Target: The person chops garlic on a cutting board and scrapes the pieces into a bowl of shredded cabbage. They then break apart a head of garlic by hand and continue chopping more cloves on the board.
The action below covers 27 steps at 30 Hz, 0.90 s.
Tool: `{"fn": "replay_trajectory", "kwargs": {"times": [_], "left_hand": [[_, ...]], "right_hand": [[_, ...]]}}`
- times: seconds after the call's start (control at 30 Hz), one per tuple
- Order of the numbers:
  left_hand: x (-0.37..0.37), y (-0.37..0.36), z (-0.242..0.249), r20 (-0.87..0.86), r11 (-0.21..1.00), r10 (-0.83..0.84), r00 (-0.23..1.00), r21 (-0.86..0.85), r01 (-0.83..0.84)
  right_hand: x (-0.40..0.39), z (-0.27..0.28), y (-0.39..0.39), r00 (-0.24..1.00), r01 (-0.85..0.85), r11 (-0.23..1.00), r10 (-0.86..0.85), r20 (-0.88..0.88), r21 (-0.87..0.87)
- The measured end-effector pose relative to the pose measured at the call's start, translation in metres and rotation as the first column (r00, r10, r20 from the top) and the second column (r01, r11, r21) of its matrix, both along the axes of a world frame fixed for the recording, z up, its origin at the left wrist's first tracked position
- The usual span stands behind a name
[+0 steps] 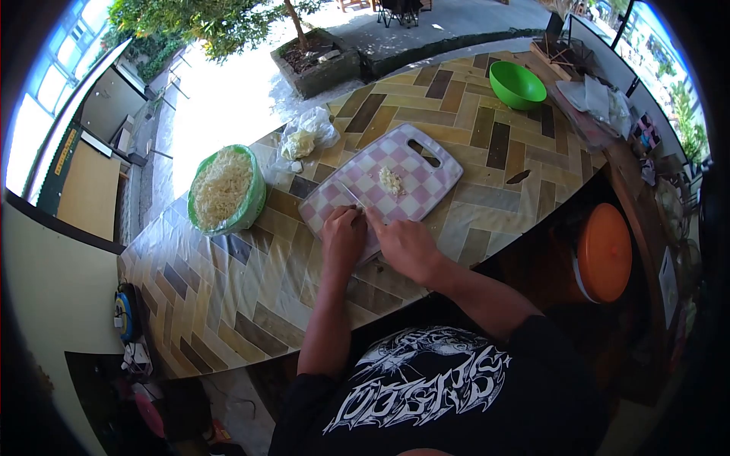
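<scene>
On a curved table patterned with brown and tan rectangular tiles (449, 106), a pink-and-white chequered cutting board (411, 152) with rounded corners lies at the centre, its handle slot on the far right. A small heap of pale chopped pieces (391, 182) sits on its right half. On the near left part, a thin-bladed metal knife (349, 193) points far left; the right hand (407, 245) is closed around its hidden handle, index finger extended. Beside the blade, the left hand (344, 228) curls its fingers together; whether they pinch anything cannot be told.

The knife looks light and stiff, best held by its handle, away from the edge. The pieces look soft, light and easily scattered.

To the left stands a light-green tub (257, 204) heaped with white rice (222, 185); farther, a crumpled clear plastic bag (322, 128). Far right is a bright-green round bowl (517, 86). Both hands cover the board's near edge, probably the main obstruction there.
</scene>
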<state>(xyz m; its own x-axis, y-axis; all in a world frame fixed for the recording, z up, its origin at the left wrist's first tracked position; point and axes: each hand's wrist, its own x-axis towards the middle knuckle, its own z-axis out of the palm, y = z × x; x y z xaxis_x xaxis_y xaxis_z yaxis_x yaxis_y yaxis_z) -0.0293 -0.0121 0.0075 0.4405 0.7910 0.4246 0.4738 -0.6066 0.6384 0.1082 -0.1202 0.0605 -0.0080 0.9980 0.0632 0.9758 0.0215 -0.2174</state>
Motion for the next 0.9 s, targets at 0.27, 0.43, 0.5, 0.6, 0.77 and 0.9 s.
{"fn": "replay_trajectory", "kwargs": {"times": [0.27, 0.43, 0.5, 0.6, 0.77, 0.9], "left_hand": [[-0.008, 0.009, 0.006, 0.013, 0.997, -0.054, 0.998, -0.053, 0.054], [-0.008, 0.012, -0.003, 0.072, 0.998, -0.062, 0.995, -0.012, 0.063], [-0.007, 0.01, -0.001, 0.074, 0.999, -0.041, 0.996, -0.006, 0.042], [-0.006, 0.011, -0.001, 0.083, 1.0, -0.02, 0.996, -0.009, 0.021], [-0.006, 0.009, 0.003, 0.081, 0.998, -0.005, 0.997, -0.062, 0.01], [-0.006, 0.01, -0.004, 0.089, 0.999, 0.008, 0.996, -0.048, -0.004]], "right_hand": [[-0.014, -0.006, -0.007, 0.998, 0.055, 0.989, -0.05, 0.038, -0.138], [0.008, 0.006, 0.007, 0.994, 0.022, 0.998, -0.027, -0.102, -0.057], [0.003, 0.013, 0.003, 0.995, 0.032, 0.994, -0.041, -0.092, -0.102], [-0.013, 0.007, -0.002, 0.996, 0.07, 0.987, -0.078, -0.052, -0.143], [0.0, 0.0, 0.015, 0.987, 0.072, 0.996, -0.08, -0.141, -0.055], [-0.008, 0.014, 0.0, 0.985, 0.083, 0.986, -0.103, -0.137, -0.142]]}}
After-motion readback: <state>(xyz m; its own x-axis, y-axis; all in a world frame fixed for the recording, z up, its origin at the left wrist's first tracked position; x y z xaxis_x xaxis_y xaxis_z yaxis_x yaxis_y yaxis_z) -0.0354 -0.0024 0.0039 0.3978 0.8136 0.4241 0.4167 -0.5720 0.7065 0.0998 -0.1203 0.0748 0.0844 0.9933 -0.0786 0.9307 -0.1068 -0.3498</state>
